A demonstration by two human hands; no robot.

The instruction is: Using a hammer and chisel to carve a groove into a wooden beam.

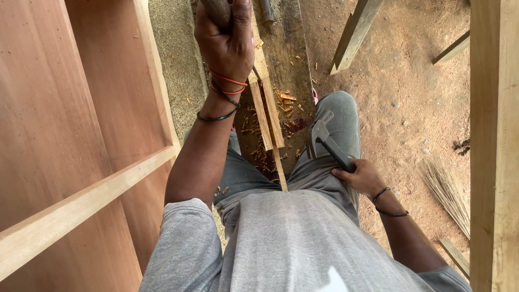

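Even daylight, soft, no hard sun patches. Brightest on the sandy ground (411,92) far right and the pale post (494,146) at the right edge. Plywood panel (48,119) on the left is evenly lit, warm red-brown, no glare. Shadows weak and diffuse; darker patch w/ low detail under the wood strip (268,111) between the knees. Focus decent mid-frame; left hand (226,43) at the top edge slightly soft. Wide-angle stretch: near shirt (292,243) balloons, verticals lean outward at the edges. No lens flare.

Left hand (224,40) grips handle; right hand (363,177) grips hammer (330,141).
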